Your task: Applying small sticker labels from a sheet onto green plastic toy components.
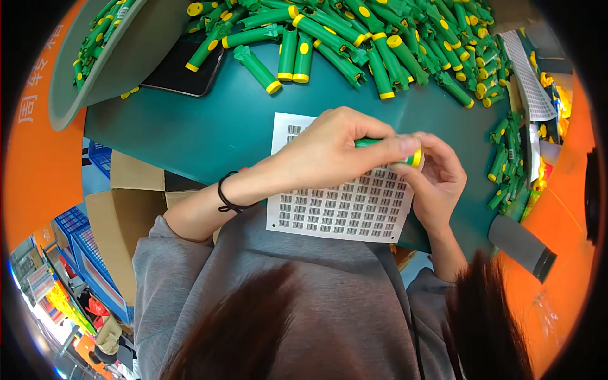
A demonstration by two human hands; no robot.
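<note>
Over a white sheet of small barcode labels [297, 233], my left hand [345, 149] is closed around a small green tube [415, 158] with a yellow end. My right hand [442, 180] pinches at the tube's yellow end, its thumb and fingertips touching it. Most of the tube is hidden by my fingers. Whether a label sits between the right fingertips cannot be made out. The sheet lies at the table's near edge, partly under my left forearm. Beyond my hands, a heap of similar green tubes [304, 60] with yellow ends covers the far side.
A grey tub [136, 63] with more tubes stands at the far left, next to a dark phone [183, 76]. A smaller group of tubes [506, 158] lies on the right, near another label sheet [532, 82]. An open cardboard box [111, 234] is at my left.
</note>
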